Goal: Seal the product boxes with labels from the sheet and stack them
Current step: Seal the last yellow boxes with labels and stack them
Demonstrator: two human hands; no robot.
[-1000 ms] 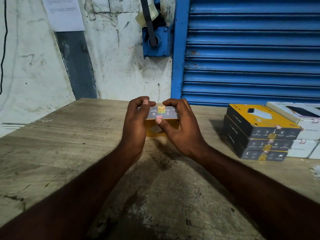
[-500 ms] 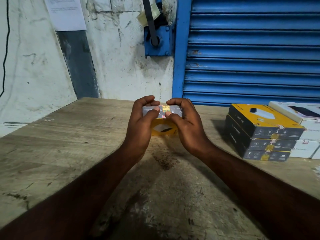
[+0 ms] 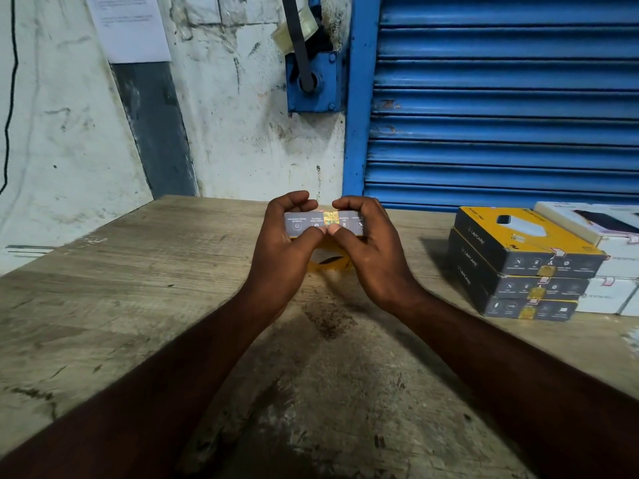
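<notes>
I hold a yellow and dark grey product box [image 3: 304, 223] up in front of me, over the middle of the wooden table [image 3: 103, 305]. Its grey side faces me, with a shiny gold label [image 3: 331, 219] stuck across its middle. My left hand [image 3: 283, 250] grips the box's left end and my right hand [image 3: 373, 254] grips its right end. Both thumbs meet on the box just below the label. A stack of three matching boxes [image 3: 518, 264] with gold labels sits on the table at the right. No label sheet is in view.
White product boxes [image 3: 612, 267] are piled behind and right of the yellow stack. A blue roller shutter [image 3: 501, 98] and a stained white wall [image 3: 224, 133] close off the far side. The table's left edge runs diagonally at the left.
My thumbs have slid together along the box's grey side and now meet under the gold label. The box has tilted so its grey side faces me more squarely.
</notes>
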